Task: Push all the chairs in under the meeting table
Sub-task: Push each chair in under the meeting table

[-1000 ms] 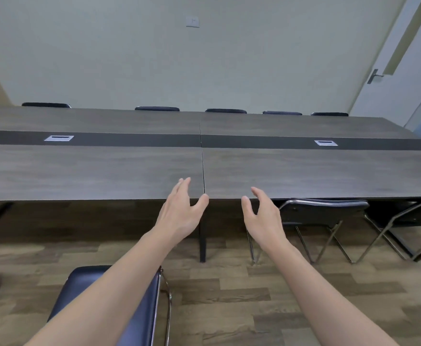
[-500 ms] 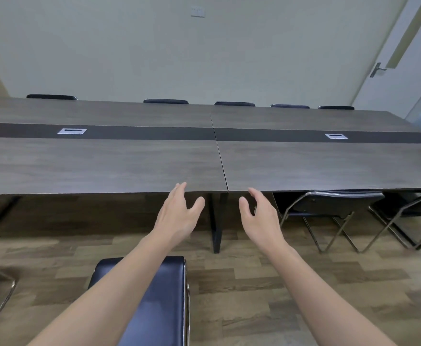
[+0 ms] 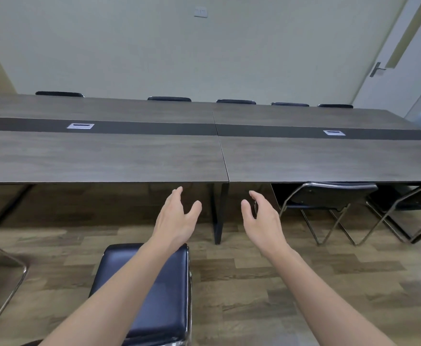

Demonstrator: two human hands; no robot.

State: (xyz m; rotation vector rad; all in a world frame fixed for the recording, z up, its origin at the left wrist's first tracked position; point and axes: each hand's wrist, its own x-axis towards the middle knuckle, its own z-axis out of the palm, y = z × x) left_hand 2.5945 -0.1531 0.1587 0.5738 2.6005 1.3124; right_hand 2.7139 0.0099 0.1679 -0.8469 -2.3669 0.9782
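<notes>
A long dark wood meeting table (image 3: 129, 158) spans the view. A dark blue padded chair (image 3: 159, 295) with a chrome frame stands on the floor in front of it, pulled out, below my left forearm. My left hand (image 3: 177, 216) and my right hand (image 3: 261, 218) hover side by side above the floor near the table's front edge, fingers relaxed, holding nothing. Two chairs sit tucked under the table on the right: one chair (image 3: 329, 196) and a further chair (image 3: 419, 198) at the frame's edge.
A black table leg (image 3: 218, 213) stands between my hands. Part of a chrome chair frame (image 3: 7, 278) shows at the left edge. Several chair backs (image 3: 235, 101) line the table's far side. A door (image 3: 404, 58) is at the back right. The floor is wood-patterned.
The view has shifted left and back, so the blue chair shows more fully beneath my left arm. Both hands have dropped slightly below the table edge and stay open.
</notes>
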